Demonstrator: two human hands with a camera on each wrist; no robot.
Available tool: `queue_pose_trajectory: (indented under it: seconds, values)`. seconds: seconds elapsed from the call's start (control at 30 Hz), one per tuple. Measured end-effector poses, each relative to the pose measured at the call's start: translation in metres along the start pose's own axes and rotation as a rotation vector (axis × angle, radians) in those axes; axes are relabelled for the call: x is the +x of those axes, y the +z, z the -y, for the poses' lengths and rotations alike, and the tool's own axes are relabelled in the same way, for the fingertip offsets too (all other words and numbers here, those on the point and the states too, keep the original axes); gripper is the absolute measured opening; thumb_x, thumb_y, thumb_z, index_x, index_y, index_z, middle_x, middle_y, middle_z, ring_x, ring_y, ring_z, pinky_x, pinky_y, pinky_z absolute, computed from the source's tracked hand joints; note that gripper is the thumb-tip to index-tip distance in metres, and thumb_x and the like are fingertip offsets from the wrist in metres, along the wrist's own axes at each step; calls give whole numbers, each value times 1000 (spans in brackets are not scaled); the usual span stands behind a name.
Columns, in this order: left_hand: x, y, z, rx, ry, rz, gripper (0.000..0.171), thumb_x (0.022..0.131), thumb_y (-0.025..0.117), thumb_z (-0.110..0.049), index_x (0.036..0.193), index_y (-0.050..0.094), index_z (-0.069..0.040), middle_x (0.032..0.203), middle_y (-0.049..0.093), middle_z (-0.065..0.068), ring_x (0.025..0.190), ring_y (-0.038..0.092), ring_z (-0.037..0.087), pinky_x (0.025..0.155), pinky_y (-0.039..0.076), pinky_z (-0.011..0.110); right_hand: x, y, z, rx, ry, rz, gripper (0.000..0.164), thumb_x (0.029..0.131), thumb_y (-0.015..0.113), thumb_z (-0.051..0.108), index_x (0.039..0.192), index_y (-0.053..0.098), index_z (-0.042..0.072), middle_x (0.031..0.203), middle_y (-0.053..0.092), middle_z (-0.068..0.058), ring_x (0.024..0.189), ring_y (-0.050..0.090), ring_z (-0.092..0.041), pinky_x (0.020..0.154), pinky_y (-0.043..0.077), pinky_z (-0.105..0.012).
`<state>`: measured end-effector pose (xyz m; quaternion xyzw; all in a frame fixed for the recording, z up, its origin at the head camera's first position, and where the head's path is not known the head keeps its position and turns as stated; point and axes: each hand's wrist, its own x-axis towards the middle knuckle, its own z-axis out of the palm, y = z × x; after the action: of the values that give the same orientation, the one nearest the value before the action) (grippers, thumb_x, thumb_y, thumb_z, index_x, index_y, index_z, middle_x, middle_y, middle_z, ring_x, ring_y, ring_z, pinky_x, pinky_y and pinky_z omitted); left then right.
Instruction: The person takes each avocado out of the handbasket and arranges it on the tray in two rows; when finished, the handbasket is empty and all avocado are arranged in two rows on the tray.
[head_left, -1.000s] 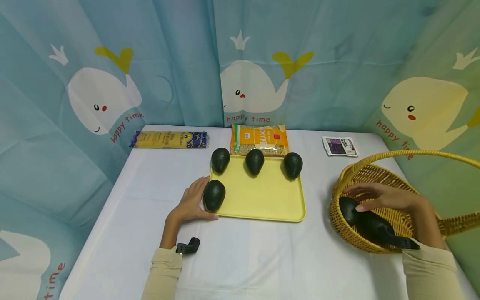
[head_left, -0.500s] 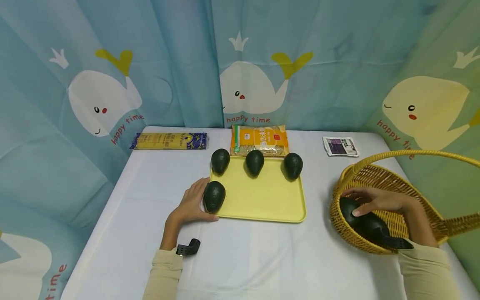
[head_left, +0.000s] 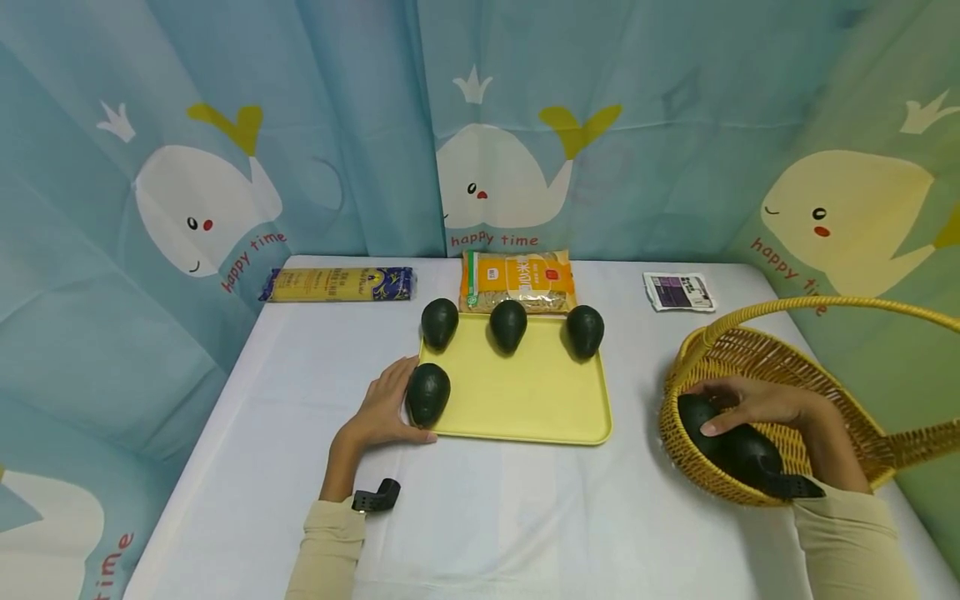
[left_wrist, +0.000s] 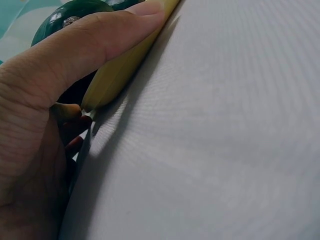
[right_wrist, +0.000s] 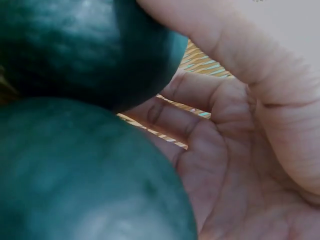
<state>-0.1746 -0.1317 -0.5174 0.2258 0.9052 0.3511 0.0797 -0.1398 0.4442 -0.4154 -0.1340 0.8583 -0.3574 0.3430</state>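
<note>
Two dark green, avocado-like fruits lie in the wicker basket (head_left: 780,354), and your right hand (head_left: 761,402) has hold of the farther one, the gripped fruit (head_left: 694,412), with your thumb on the near side and fingers curled round the far side. The second fruit (head_left: 747,452) lies against it, just below your palm.

Your left hand (head_left: 384,407) is spread wide at the near left corner of the yellow tray (head_left: 517,396), thumb along the near rim, fingers along the left side, curled round nothing. The corner fruit (head_left: 428,395) sits between them; whether your fingers touch it, you cannot tell from these views.

Expect the gripped fruit to be firm and moderately heavy for its size, with a smooth, glossy skin that could slip. Its rounded pear shape may roll, so the broad middle is the surest place to hold, better than the narrow end.

Three more fruits line the tray's far edge: a left one (head_left: 439,323), a middle one (head_left: 508,325) and a right one (head_left: 585,331). Behind them lies an orange bag (head_left: 517,283), with a long yellow packet (head_left: 337,284) to its left and a small sachet (head_left: 678,292) to its right.

Mind the basket's arched handle (head_left: 832,302) and raised wall; both could catch your wrist, and the second fruit crowds your grip.
</note>
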Motion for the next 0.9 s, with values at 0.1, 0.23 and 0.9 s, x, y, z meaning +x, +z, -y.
queue_pose_trajectory:
  seconds: [0.1,0.23,0.9]
  values:
    - [-2,-1,-1,-1,-6,5,131,56,87,-53,157,16,-10,163,19,16,150,13,36,115,18,63,0,0,1,-13,12,-30,62,87,70,17,136,46,-10,135,50,-27,106,49,8,84,46,-19]
    - [-3,-1,-3,-3,-11,8,131,56,87,-54,157,17,-9,163,19,16,150,14,36,115,18,63,-2,-1,1,-37,22,-75,62,87,71,19,136,47,-9,135,49,-30,107,49,7,84,46,-18]
    - [-2,-1,-3,-7,-2,-6,132,55,87,-53,157,17,-9,162,19,17,150,14,36,114,18,64,-11,-10,1,-99,-57,-276,56,87,72,12,133,47,-7,124,58,-20,99,54,9,78,51,-19]
